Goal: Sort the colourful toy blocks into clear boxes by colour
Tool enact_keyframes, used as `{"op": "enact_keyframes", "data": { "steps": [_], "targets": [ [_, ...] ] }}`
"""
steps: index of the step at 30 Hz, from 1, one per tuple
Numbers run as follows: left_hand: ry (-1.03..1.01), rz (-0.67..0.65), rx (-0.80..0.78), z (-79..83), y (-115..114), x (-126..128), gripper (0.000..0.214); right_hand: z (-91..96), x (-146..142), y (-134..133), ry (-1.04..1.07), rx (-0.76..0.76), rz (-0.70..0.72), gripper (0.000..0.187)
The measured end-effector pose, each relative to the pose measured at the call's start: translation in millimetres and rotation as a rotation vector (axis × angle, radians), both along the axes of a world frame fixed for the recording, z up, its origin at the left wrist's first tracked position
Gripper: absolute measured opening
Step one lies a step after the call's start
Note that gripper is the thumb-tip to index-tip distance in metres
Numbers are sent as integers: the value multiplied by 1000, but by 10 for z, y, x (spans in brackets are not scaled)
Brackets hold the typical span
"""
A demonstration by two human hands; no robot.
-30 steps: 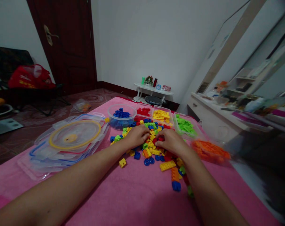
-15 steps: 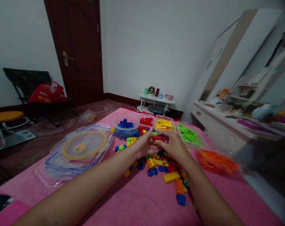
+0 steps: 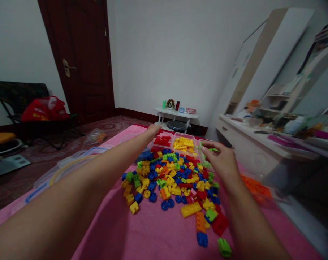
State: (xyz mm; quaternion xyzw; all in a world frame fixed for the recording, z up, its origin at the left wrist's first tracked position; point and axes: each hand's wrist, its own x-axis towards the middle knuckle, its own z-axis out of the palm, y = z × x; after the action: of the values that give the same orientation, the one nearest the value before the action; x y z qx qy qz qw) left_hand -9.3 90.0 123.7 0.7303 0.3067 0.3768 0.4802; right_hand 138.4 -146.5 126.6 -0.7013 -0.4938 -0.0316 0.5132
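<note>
Stretched far forward, my left hand (image 3: 154, 129) is above the back edge of the clear box of red bricks (image 3: 163, 140). Its fingers are foreshortened and mostly hidden, with red showing just below them. My right hand (image 3: 220, 155) hovers over the near side of the box of green bricks (image 3: 202, 153). Its thumb and forefinger are slightly apart, and nothing shows between them. A wide pile of mixed toy building bricks (image 3: 169, 177) lies between my arms. Beside these boxes stands a box of yellow bricks (image 3: 184, 144).
Blue bricks in a round tub (image 3: 144, 154) are partly behind my left forearm. Stacked clear lids (image 3: 69, 168) lie at the left. A box of orange pieces (image 3: 256, 189) stands at the right on the pink cloth (image 3: 150, 234). A white dresser (image 3: 245, 141) is beyond.
My hands have parted from together above the pile. The left has reached forward to the red box, the right has moved rightward to the green box. The view has shifted slightly.
</note>
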Motion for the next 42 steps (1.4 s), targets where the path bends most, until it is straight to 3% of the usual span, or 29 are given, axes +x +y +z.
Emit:
{"op": "enact_keyframes", "data": {
  "steps": [2, 4, 8, 10, 13, 17, 21, 24, 26, 28, 33, 35, 38, 42],
  "targets": [
    [39, 68, 49, -30, 22, 24, 12, -55, 55, 30, -61, -42, 5, 32],
    [73, 55, 111, -116, -90, 25, 15, -116, 58, 74, -111, -120, 26, 26],
    [314, -142, 411, -350, -513, -98, 24, -296, -150, 184, -192, -271, 118, 20],
    [435, -203, 504, -445, -686, -226, 25, -421, -323, 227, -301, -310, 219, 33],
    [550, -255, 542, -527, -802, -447, 28, -585, -540, 248, -474, -413, 317, 52],
    [626, -332, 503, -575, -797, -654, 32, -639, -627, 221, -570, -551, 228, 42],
    [634, -363, 506, -633, -767, -687, 22, -579, -595, 218, -504, -502, 184, 38],
    [552, -337, 517, -649, -756, -647, 19, -549, -577, 242, -403, -432, 183, 35],
    [453, -298, 439, -631, -765, -615, 20, -540, -566, 264, -319, -372, 172, 35],
    [302, -274, 238, -599, -798, -587, 22, -533, -552, 285, -202, -317, 177, 37],
    [-73, -326, -457, -553, -940, -523, 24, -505, -557, 299, 176, -159, 301, 43],
    [-116, -345, -567, -567, -969, -502, 27, -475, -584, 287, 404, -120, 371, 40],
    [-22, -297, -385, -610, -952, -486, 27, -400, -596, 271, 846, -72, 443, 30],
    [249, -108, 261, -672, -926, -487, 26, -288, -477, 257, 1265, 95, 373, 5]
  ]
}}
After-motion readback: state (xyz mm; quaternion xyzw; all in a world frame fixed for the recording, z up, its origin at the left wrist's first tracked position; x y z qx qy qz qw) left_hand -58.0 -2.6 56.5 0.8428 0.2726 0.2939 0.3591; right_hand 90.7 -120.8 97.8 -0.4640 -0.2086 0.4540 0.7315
